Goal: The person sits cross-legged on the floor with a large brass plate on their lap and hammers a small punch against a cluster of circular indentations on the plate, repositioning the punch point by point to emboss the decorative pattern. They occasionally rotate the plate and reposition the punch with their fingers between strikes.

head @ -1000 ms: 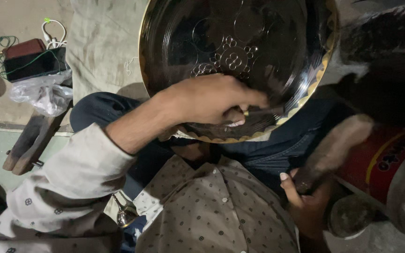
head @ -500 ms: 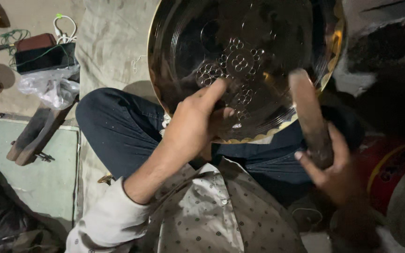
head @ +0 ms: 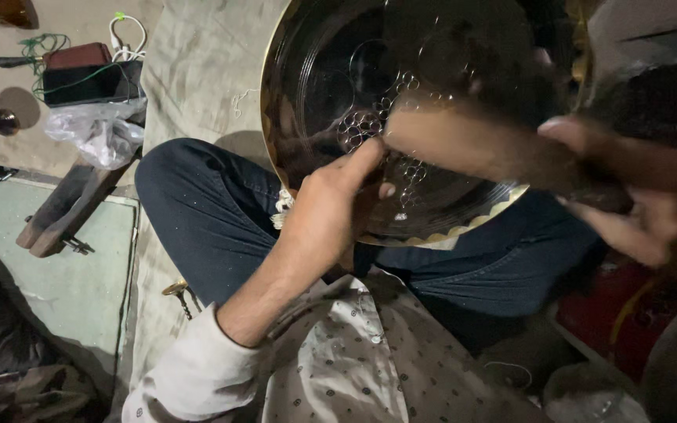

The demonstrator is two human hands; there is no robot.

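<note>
Overhead, head view, one moment shown.
Plate: a large round metal plate (head: 338, 86), dark and glossy with a pale scalloped rim, rests tilted over the person's lap on the dark trousers (head: 197, 211); a cluster of small ring marks sits near its middle.
Left hand: the left hand (head: 331, 215) lies against the plate's lower face, thumb stretched up to the ring marks, fingers curled in as if pinching something small that cannot be made out.
Right hand: the right hand (head: 636, 196) is clamped round the dark handle of a wooden mallet (head: 464, 145), which lies blurred across the plate's face; whether it touches the metal cannot be told.
Hands together: set apart, the mallet head just beside the left thumb.
Surroundings: a pale cloth (head: 197, 70) covers the floor; a clear plastic bag (head: 95, 133), a dark box (head: 88, 82) with cables and a wooden block (head: 68, 207) lie well to the left.
</note>
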